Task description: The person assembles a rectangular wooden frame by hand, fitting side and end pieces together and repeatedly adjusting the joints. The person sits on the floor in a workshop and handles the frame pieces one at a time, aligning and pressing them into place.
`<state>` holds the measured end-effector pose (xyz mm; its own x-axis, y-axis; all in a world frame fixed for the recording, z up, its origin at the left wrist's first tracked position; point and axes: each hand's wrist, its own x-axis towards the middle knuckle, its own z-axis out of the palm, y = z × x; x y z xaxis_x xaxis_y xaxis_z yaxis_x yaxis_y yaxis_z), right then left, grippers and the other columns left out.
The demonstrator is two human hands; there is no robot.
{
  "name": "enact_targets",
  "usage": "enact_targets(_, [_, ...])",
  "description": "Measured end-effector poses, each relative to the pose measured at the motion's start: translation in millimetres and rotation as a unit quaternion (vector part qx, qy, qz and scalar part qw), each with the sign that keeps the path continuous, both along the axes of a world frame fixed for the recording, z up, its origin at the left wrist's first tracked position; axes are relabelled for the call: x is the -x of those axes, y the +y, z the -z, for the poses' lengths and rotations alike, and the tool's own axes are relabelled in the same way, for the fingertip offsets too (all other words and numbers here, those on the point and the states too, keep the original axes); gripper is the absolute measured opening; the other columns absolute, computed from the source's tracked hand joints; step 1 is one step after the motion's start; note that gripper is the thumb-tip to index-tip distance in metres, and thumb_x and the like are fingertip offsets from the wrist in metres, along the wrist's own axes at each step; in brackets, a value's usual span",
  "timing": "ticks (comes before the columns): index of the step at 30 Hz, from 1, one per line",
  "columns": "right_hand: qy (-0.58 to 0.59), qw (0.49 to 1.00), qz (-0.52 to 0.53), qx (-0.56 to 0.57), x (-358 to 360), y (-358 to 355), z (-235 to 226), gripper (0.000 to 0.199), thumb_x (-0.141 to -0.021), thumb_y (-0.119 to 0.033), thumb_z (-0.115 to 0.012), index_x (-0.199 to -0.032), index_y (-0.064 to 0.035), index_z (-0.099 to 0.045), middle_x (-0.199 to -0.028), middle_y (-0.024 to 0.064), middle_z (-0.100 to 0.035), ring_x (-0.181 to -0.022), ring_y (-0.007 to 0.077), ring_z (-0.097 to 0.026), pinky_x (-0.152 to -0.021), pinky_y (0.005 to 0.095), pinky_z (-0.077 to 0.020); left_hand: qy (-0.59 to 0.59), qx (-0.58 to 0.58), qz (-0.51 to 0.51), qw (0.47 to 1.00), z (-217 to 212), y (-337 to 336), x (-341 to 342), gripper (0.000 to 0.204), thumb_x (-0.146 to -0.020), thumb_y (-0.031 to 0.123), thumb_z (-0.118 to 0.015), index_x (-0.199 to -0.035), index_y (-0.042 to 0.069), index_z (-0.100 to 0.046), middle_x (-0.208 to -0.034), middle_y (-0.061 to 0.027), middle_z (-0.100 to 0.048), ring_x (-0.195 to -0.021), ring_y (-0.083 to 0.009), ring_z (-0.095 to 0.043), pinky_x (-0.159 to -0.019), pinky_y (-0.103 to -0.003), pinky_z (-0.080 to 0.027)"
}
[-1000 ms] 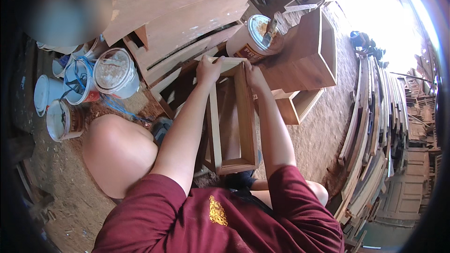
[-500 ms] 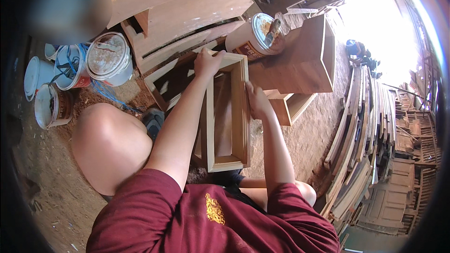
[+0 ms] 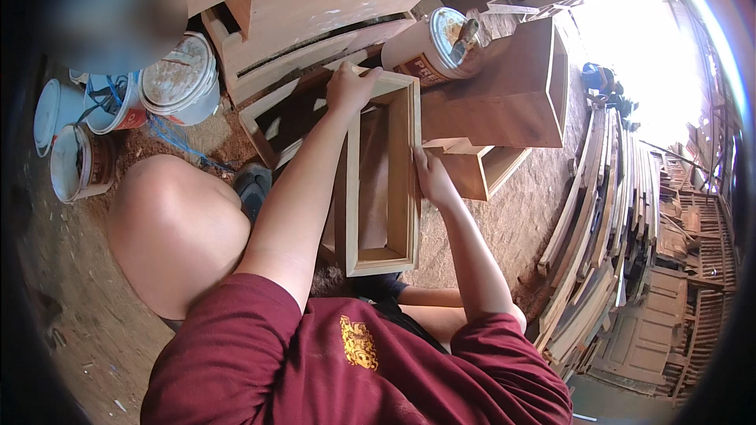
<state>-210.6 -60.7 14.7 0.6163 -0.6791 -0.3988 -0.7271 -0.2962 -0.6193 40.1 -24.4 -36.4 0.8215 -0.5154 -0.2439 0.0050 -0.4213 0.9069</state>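
A wooden drawer box (image 3: 411,189), open on top with pale rims, lies tilted between my arms, its long sides running away from me. My left hand (image 3: 352,88) is closed round its far left corner, thumb over the far rim. My right hand (image 3: 435,179) grips the outer face of the right side, with some fingers hidden beneath or behind it. Beyond and left of the box, another open wooden frame (image 3: 256,130) lies partly behind my left forearm. To the right sit a larger plywood box (image 3: 504,102) and a smaller drawer (image 3: 472,173).
A white lidded bucket (image 3: 413,51) with a brush or tool on top stands beyond the drawer box. Several buckets (image 3: 179,83) and blue strapping (image 3: 177,140) are at left. A large wooden panel (image 3: 315,16) spans the back. Timber strips (image 3: 587,220) are stacked at right.
The drawer box sits slightly higher in view, and my right hand has slid a little toward me along its side. My left hand keeps its corner. The view has shifted slightly.
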Motion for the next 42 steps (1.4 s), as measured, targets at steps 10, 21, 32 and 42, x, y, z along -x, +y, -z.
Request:
enact_targets(10, [-0.053,0.996,0.029,0.066,-47.6,-25.0,8.8,0.058,-0.108,-0.043,-0.035,-0.129,0.0059,-0.058,-0.115,0.0319,-0.066,-0.116,0.0427,-0.062,-0.098,0.0449,-0.0457,0.014,-0.005,0.012,1.0,2.9,-2.0,-5.9,0.066,-0.081,0.055,-0.073,-0.116,0.0,-0.063,-0.119,-0.0238,-0.068,-0.113,-0.0391,-0.066,-0.098,-0.047,-0.051])
enact_targets(21, [-0.144,0.986,0.081,0.036,-48.0,-63.3,40.5,0.061,-0.109,-0.045,-0.034,-0.114,0.0086,-0.061,-0.102,0.0298,-0.068,-0.097,0.0378,-0.066,-0.09,0.0438,-0.0477,0.009,0.011,0.024,1.0,-3.0,-8.8,3.7,0.061,-0.081,0.055,-0.074,-0.109,0.001,-0.065,-0.113,-0.0229,-0.07,-0.109,-0.0389,-0.067,-0.095,-0.046,-0.052])
enact_targets(32, [-0.076,0.981,0.126,0.124,-89.3,-101.0,31.6,0.074,-0.107,-0.052,-0.032,-0.106,0.0151,-0.063,-0.098,0.032,-0.068,-0.099,0.0406,-0.066,-0.092,0.0448,-0.0477,0.005,0.035,0.027,0.999,-5.6,-11.4,8.9,0.055,-0.083,0.051,-0.073,-0.105,0.001,-0.064,-0.109,-0.0235,-0.07,-0.106,-0.04,-0.067,-0.093,-0.047,-0.052])
enact_targets(42, [-0.078,0.987,0.139,0.015,-118.3,-45.9,3.3,0.075,-0.105,-0.051,-0.036,-0.106,0.0191,-0.063,-0.096,0.0373,-0.067,-0.103,0.0478,-0.067,-0.091,0.0461,-0.049,0.014,0.035,0.003,0.999,14.6,3.2,-12.9,0.055,-0.082,0.051,-0.074,-0.103,0.001,-0.065,-0.107,-0.0227,-0.071,-0.104,-0.0387,-0.068,-0.09,-0.046,-0.053])
